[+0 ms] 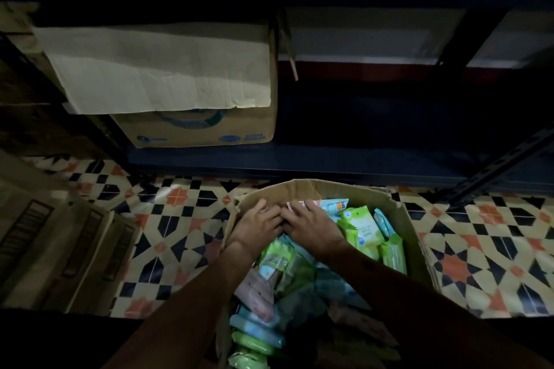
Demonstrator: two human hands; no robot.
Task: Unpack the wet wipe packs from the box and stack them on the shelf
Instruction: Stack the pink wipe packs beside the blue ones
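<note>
An open cardboard box (398,219) sits on the tiled floor in front of me, filled with several green, blue and pink wet wipe packs (364,231). Both hands reach into its far left corner, side by side. My left hand (257,223) and my right hand (311,220) have fingers curled down over packs at the box's far wall. A pink pack (295,204) shows just under my right fingertips. What exactly each hand holds is hidden by the fingers. The dark metal shelf (359,165) runs across just beyond the box.
A large cardboard box (204,129) with a hanging flap stands on the low shelf at the left. More cartons (60,237) stand on the floor at the left. A slotted metal upright (503,165) stands at the right. Lighting is dim.
</note>
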